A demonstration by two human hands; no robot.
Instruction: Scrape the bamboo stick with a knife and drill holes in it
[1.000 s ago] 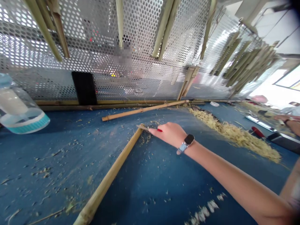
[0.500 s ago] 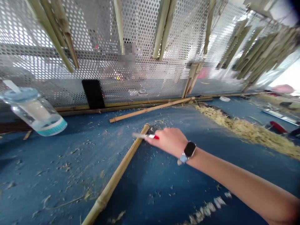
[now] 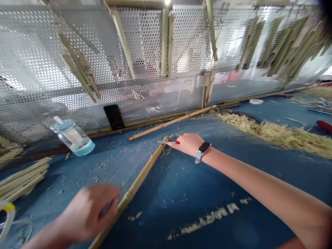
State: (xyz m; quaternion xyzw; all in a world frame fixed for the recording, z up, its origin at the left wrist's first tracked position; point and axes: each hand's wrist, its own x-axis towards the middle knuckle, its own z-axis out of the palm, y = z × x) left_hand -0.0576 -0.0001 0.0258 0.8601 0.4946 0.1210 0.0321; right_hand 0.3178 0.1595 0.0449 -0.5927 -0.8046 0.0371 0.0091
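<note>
- Bamboo pole point(image 3: 141, 174) lying slanted on blue desk point(image 3: 166, 197)
- Right hand point(image 3: 188, 144) closed on small pen point(image 3: 163, 142), tip just beside pole end
- Left hand point(image 3: 88, 211) blurred, fingers curled, near pole, hold not possible to tell
- Long pile of shavings point(image 3: 275, 135) on desk, farther right

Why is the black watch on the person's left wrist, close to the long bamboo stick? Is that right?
No, the wrist is wrong: the black watch is on the right wrist, as the head view shows, just behind the right hand. It is still close to the long bamboo stick.
</note>
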